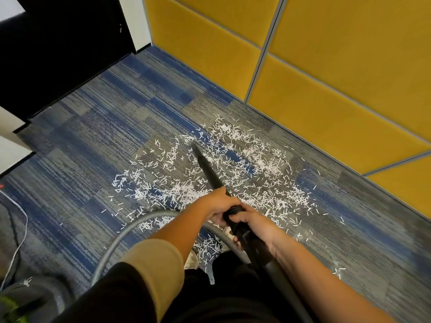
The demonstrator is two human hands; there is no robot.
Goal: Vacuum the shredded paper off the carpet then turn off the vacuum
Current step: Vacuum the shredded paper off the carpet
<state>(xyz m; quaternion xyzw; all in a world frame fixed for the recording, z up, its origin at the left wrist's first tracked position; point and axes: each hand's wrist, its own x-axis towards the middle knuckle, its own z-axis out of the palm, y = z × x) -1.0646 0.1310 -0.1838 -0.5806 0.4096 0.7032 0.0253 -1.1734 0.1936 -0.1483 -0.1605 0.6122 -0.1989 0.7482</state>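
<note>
White shredded paper (268,164) on blue-grey carpet (93,136); black vacuum wand (207,169) in closed grip of left hand (218,205) and right hand (253,223)

Both arms extended forward; left hand (218,206) grips vacuum wand (210,169) just ahead of right hand (254,223), also gripping

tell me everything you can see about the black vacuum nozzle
The vacuum nozzle is a black, smooth, plastic-looking tube that tapers to a narrow slanted tip. It slopes down and away from the person, tip at or just above the carpet amid the shredded paper. A ribbed collar joins it to a thicker black body. The left hand grips ahead of the collar, the right hand behind it. A grey ribbed hose curves away beneath.
</note>
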